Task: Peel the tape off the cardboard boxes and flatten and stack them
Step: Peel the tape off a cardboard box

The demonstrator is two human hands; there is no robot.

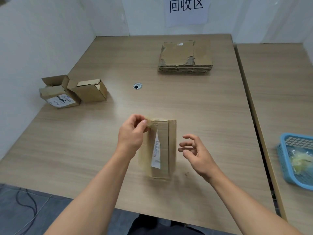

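Observation:
A long cardboard box (165, 150) with a white label and clear tape hangs blurred over the table's (203, 107) near middle. My left hand (133, 134) pinches the tape strip (149, 123) at the box's top left corner, and the box seems to dangle from it. My right hand (194, 153) is just right of the box, fingers loosely spread, holding nothing and not touching it. A stack of flattened boxes (185, 56) lies at the far right. Two small opened boxes (72, 91) stand at the left edge.
A blue plastic basket (296, 160) with crumpled tape sits on the adjoining table at the right. A round cable hole (137, 86) is in the tabletop's middle. White walls close the left and back, with a paper sign (186, 9) above the stack.

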